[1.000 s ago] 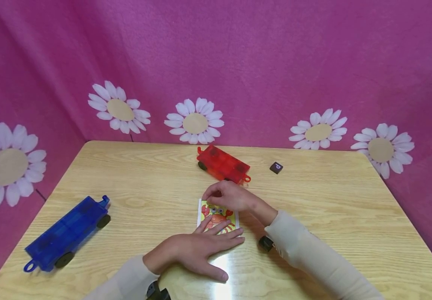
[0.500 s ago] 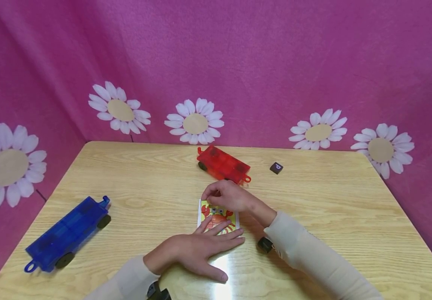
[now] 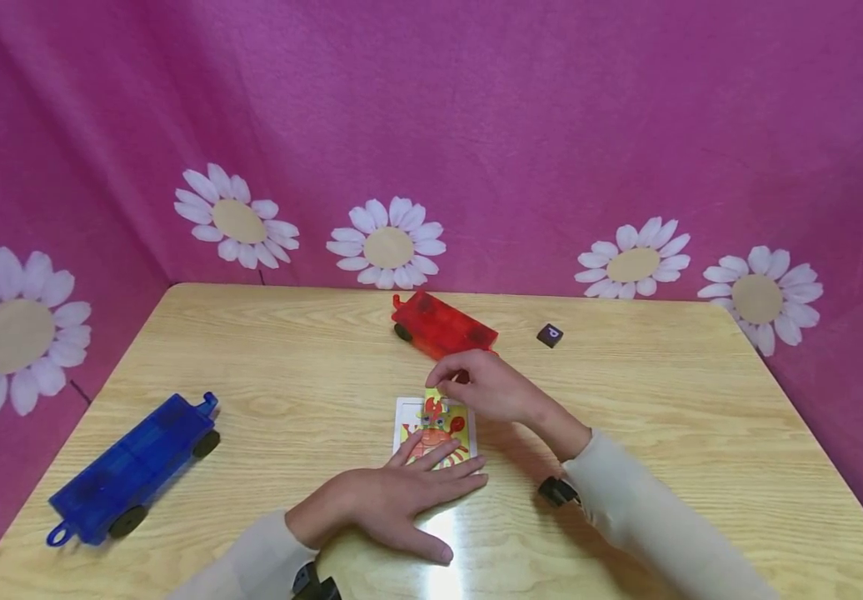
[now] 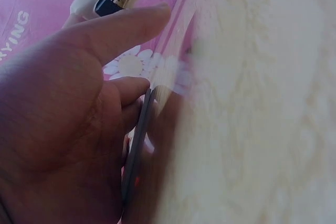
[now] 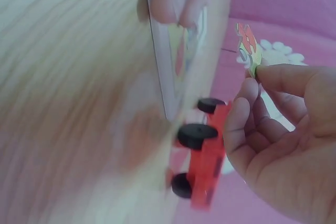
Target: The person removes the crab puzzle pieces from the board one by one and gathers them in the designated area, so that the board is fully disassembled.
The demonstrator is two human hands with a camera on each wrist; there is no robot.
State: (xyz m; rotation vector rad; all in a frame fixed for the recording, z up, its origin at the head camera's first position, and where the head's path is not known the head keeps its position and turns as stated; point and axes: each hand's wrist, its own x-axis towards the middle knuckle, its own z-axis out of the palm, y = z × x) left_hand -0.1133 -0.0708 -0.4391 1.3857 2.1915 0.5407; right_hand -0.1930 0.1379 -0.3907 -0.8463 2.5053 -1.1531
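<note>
A small framed crab jigsaw puzzle (image 3: 399,417) with a white border lies on the table. My left hand (image 3: 394,504) rests over its lower part, fingers straight and spread. Between thumb and fingers, my right hand (image 3: 487,387) pinches a puzzle piece (image 3: 433,405) printed with a red claw on yellow. In the right wrist view the puzzle piece (image 5: 249,45) stands up from the fingertips, raised off the frame. A pale gap shows at the puzzle's upper left corner. In the left wrist view, the thin dark edge of the puzzle (image 4: 137,153) shows beside my left fingers.
Just beyond my right hand stands a red translucent toy car base (image 3: 442,323) with black wheels. A similar blue one (image 3: 135,467) is at the left. A small dark tile (image 3: 550,335) with a letter lies at the back right. A pink flowered cloth (image 3: 491,150) rises behind the table.
My right hand has lifted the claw piece out of the puzzle's upper left corner and moved it slightly right and up. My left hand has stayed in place.
</note>
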